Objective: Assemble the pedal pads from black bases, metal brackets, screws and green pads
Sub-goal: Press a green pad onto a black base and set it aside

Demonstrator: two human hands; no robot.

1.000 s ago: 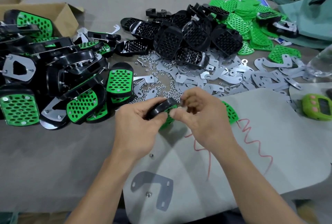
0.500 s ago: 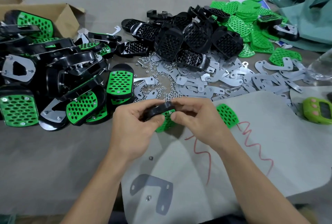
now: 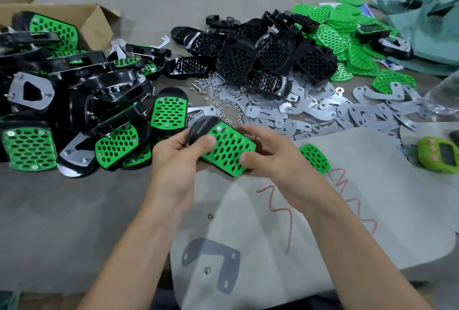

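A heap of finished pedals (image 3: 82,101) fills the bench (image 3: 62,210) at nine o'clock. At centre, left hand (image 3: 173,160) and right hand (image 3: 278,158) grasp one pedal pad (image 3: 227,150), green face up, fingers (image 3: 250,132) curled round it. Metal brackets (image 3: 323,116) lie at two o'clock.

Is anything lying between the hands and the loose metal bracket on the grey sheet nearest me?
Only a small nut lies before the bracket; nothing else visible. The left hand and right hand both grip the pedal pad.
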